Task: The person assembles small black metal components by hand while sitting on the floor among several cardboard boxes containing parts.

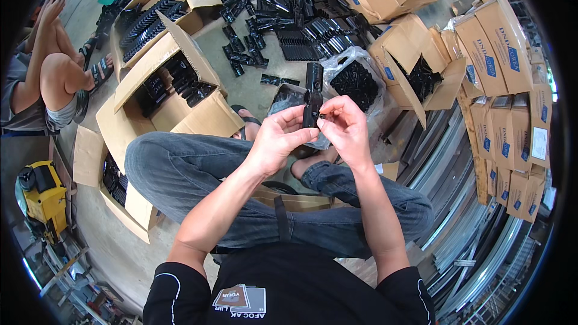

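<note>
A glossy black metal pipe joint (313, 87) stands upright in front of me, its long rounded body reaching above my fingertips. My left hand (278, 139) is closed around its lower end, thumb and fingers pressed on its left side. From the right, the thumb and fingertips of my right hand (346, 126) pinch at the joint's edge; a small dark piece seems to be between them, too small to make out. Just beyond my hands are a bin lined with clear plastic (284, 97) and a clear plastic bag holding many small black parts (355, 84).
Loose black joints (271, 9) are heaped on the floor ahead. Open cartons of black parts stand left (162, 93) and right (415, 63). Stacked cartons (494, 48) and long metal profiles (475, 247) line the right side. Another person (51, 78) sits at far left, near a yellow machine (45, 198).
</note>
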The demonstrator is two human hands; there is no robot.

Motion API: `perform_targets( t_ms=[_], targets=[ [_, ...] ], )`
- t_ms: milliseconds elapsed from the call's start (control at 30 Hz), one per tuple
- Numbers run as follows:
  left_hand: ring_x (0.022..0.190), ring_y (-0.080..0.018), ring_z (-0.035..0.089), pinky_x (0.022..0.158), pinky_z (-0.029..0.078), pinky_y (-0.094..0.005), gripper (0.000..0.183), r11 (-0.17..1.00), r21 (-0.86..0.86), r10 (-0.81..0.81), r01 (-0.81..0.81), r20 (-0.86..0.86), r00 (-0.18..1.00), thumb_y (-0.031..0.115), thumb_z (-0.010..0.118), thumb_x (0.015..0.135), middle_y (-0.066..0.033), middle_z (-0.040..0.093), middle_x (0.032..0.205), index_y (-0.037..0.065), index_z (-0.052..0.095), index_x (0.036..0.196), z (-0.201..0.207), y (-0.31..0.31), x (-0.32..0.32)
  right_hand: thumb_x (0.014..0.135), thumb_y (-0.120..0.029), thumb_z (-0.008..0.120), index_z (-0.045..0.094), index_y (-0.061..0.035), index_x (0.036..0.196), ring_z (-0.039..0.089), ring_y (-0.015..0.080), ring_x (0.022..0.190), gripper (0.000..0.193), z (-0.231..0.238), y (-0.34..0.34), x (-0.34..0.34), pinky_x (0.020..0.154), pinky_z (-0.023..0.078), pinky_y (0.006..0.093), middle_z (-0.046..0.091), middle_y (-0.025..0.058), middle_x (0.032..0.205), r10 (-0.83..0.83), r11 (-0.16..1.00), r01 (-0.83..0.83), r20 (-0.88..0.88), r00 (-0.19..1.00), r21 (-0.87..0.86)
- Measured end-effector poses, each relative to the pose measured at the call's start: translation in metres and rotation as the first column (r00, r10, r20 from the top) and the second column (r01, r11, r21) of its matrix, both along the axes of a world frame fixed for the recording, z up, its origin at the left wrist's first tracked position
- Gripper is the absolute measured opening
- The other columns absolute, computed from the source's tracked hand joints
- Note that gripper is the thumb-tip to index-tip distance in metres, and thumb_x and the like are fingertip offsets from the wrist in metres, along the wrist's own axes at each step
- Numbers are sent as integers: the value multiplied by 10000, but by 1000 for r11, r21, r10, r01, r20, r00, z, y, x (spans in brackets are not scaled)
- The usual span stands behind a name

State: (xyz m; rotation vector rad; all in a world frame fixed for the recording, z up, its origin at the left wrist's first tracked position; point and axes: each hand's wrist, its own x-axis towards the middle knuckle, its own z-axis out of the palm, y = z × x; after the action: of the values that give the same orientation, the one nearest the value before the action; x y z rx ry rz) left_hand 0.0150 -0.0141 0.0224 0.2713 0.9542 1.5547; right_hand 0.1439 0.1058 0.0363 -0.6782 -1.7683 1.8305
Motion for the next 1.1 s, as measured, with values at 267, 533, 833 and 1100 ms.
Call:
perform_targets(
  t_ms=[267,533,833,1100],
  targets=[
    [1012,-147,644,893,544,-295,451,1000,-3,6,-6,21,1000,-44,716,850,-89,664,1139,-45,579,1280,0,1,0,846,57,716,653,16,999,584,57,817,170,-1,0,-1,686,489,200,584,12,925,6,999,-6,-1,1000,37],
    [1027,-165,649,917,549,-310,463,999,37,-10,9,29,1000,-8,714,877,-102,657,1172,-44,555,1310,-1,-1,-4,834,62,714,701,11,1013,579,63,786,187,-3,1,-3,661,477,206,580,27,948,-9,998,14,-72,997,59],
    [987,-139,646,899,540,-292,463,1000,16,1,-1,-4,1000,-28,722,854,-81,667,1118,-40,573,1292,2,-1,-1,762,29,758,724,-26,966,589,106,689,214,8,7,0,567,479,239,617,65,921,-33,851,10,35,999,526],
    [969,-142,653,897,540,-290,453,999,-4,-36,36,-16,999,-23,721,857,-79,665,1113,-46,573,1284,3,-1,-5,774,30,760,734,-33,979,610,107,715,216,12,13,2,576,493,242,625,61,925,22,866,-38,38,999,499]
  ],
)
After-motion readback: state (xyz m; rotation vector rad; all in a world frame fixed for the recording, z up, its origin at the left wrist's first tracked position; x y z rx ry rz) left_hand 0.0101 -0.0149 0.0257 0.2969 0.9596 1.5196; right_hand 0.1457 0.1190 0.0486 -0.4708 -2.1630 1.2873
